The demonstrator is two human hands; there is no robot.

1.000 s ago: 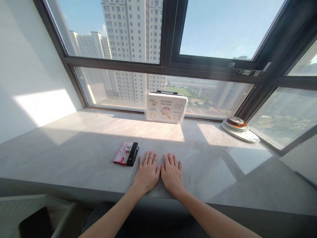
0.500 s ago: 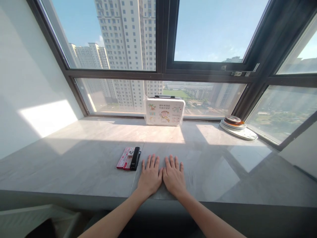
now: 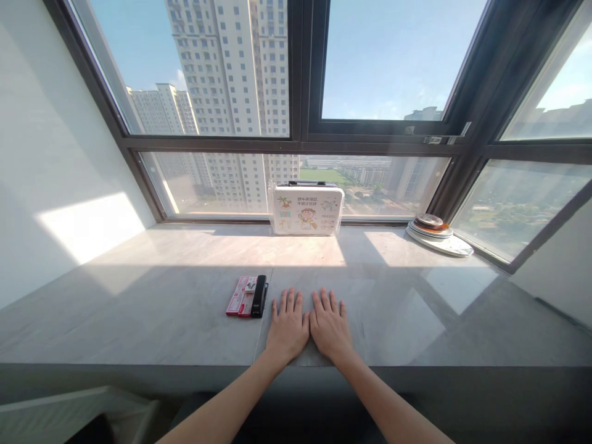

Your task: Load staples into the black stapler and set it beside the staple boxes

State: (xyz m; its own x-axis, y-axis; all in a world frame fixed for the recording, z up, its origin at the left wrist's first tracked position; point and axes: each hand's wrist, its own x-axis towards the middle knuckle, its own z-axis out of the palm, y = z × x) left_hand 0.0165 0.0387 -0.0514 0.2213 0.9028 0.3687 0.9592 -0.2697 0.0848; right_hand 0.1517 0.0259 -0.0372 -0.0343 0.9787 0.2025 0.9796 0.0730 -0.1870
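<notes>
My left hand lies palm down on the grey marble-look sill, fingers stretched forward and holding nothing. Beside it, my right hand rests flat in the same way, the two thumbs close together or touching. Just left of my left hand is a black stapler, lying lengthwise away from me. Against the stapler's left side are small red-and-white boxes, which look like staple boxes. Neither hand touches them.
A white case with cartoon prints and a dark handle stands upright against the window. Several stacked plates sit in the right corner by the dark window frame. A white wall bounds the left side.
The view has shifted and tilted slightly, so the stapler, boxes and hands appear a little further right. Both hands stay flat on the sill.
</notes>
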